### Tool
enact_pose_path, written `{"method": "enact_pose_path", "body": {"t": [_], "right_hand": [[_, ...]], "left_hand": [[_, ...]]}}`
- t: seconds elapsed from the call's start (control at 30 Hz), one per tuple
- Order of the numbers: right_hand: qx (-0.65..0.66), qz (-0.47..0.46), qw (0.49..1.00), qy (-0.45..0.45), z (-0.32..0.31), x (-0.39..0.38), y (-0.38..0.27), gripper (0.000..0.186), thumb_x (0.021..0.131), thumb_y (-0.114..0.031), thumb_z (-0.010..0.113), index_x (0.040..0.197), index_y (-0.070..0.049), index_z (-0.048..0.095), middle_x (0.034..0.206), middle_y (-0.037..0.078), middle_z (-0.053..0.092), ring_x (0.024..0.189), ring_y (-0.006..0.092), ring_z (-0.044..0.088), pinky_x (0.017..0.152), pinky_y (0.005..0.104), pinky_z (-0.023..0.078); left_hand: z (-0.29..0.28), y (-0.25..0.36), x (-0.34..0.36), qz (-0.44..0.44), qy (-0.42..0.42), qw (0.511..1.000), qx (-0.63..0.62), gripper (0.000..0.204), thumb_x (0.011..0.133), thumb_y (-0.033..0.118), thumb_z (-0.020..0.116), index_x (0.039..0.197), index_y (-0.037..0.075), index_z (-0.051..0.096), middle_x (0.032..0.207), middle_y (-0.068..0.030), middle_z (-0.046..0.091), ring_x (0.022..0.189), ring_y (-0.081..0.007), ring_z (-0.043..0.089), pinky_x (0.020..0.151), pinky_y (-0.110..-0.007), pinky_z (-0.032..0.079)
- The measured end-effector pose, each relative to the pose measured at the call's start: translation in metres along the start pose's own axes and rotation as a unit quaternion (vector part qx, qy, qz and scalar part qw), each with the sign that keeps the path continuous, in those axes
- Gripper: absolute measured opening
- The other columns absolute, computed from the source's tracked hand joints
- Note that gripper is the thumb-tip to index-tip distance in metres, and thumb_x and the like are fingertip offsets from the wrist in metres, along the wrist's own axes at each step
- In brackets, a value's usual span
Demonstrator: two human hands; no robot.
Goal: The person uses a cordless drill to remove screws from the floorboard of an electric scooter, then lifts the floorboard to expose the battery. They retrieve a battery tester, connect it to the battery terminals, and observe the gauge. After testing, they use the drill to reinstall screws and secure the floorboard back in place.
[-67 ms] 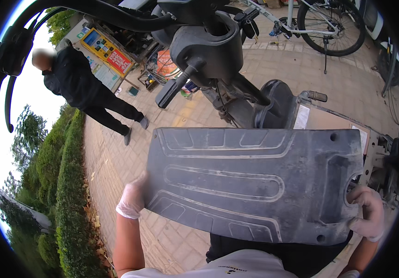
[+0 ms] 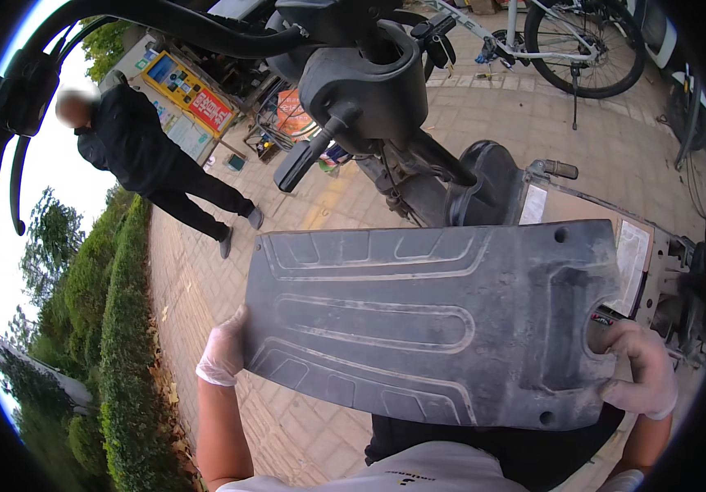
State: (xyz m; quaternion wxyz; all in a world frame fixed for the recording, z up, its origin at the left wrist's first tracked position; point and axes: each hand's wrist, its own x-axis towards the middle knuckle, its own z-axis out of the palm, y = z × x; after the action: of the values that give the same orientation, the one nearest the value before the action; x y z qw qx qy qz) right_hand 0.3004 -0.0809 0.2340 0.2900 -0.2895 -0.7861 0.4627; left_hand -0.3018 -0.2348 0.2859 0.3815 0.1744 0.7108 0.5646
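Between my gloved hands I hold a scuffed black plastic footboard panel (image 2: 369, 320), with raised ribs, a hole near each right corner and a rounded notch in its right edge. My left hand (image 2: 223, 346) is closed on the panel's left edge, its fingertips hidden behind. At the notch, my right hand (image 2: 642, 367) grips the right edge between thumb and fingers. Beyond the panel stands an electric scooter, its black steering column (image 2: 369, 94) and handlebar (image 2: 164, 25) overhead. Part of the scooter's frame (image 2: 652, 279) and a flat battery-like box with a white label (image 2: 632, 254) show past the panel's right end.
A person in dark clothes (image 2: 156, 148) stands at the left on the paving (image 2: 197, 279). A hedge (image 2: 123, 344) runs along the left. At the upper right a white bicycle (image 2: 587, 49) is parked. A yellow and red sign board (image 2: 189, 92) leans at the back.
The panel has shifted a little to the left, carried by both hands, and more of the white label and frame shows at its right. My grip stays closed on both sides.
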Motion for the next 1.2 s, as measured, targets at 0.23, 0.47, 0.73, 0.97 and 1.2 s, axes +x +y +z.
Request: {"method": "enact_pose_path", "body": {"t": [0.23, 0.47, 0.73, 0.97, 1.2], "right_hand": [[0.163, -0.137, 0.961, -0.174, 0.125, 0.176, -0.039, 0.042, 0.091, -0.035, 0.067, 0.100, 0.005, 0.059, 0.099, 0.024, 0.064, 0.095, 0.0385, 0.064, 0.083, 0.0447, 0.049], [-0.115, -0.127, 0.980, -0.104, 0.125, 0.203, 0.032, 0.051, 0.089, -0.039, 0.064, 0.116, 0.004, 0.064, 0.110, 0.024, 0.067, 0.111, 0.0408, 0.063, 0.095, 0.0529, 0.047], [-0.194, 0.144, 0.969, 0.050, -0.005, 0.068, 0.147, 0.047, 0.087, -0.036, 0.068, 0.117, 0.000, 0.068, 0.114, 0.022, 0.068, 0.110, 0.0373, 0.063, 0.098, 0.0424, 0.049], [-0.241, 0.373, 0.844, 0.300, -0.061, 0.008, 0.202, 0.049, 0.085, -0.030, 0.072, 0.119, 0.005, 0.066, 0.111, 0.025, 0.069, 0.103, 0.0357, 0.068, 0.093, 0.0408, 0.052], [-0.419, 0.301, 0.832, 0.206, -0.066, 0.022, 0.220, 0.090, 0.072, -0.028, 0.082, 0.149, -0.001, 0.043, 0.151, 0.022, 0.045, 0.139, 0.0394, 0.043, 0.115, 0.0438, 0.035]], "left_hand": [[-0.198, -0.013, -0.024, 0.036, 0.034, 0.998, -0.024, 0.052, 0.106, 0.038, 0.044, 0.138, -0.001, 0.054, 0.134, -0.0144, 0.064, 0.122, -0.0312, 0.060, 0.108, -0.046, 0.045], [-0.240, -0.099, -0.034, -0.053, 0.105, 0.982, -0.150, 0.058, 0.106, 0.043, 0.037, 0.146, 0.002, 0.049, 0.147, -0.0169, 0.054, 0.133, -0.0352, 0.053, 0.113, -0.050, 0.040], [-0.173, -0.245, 0.040, -0.199, 0.154, 0.957, -0.144, 0.058, 0.106, 0.043, 0.038, 0.146, 0.002, 0.049, 0.146, -0.0172, 0.054, 0.132, -0.0349, 0.053, 0.113, -0.049, 0.040], [-0.128, -0.340, 0.113, -0.282, 0.126, 0.942, -0.131, 0.059, 0.106, 0.043, 0.038, 0.146, 0.002, 0.049, 0.145, -0.0175, 0.055, 0.132, -0.0345, 0.054, 0.113, -0.047, 0.040], [-0.093, -0.416, 0.147, -0.348, 0.094, 0.922, -0.141, 0.059, 0.106, 0.043, 0.039, 0.145, 0.001, 0.050, 0.145, -0.0178, 0.056, 0.131, -0.0342, 0.054, 0.113, -0.045, 0.040]]}}
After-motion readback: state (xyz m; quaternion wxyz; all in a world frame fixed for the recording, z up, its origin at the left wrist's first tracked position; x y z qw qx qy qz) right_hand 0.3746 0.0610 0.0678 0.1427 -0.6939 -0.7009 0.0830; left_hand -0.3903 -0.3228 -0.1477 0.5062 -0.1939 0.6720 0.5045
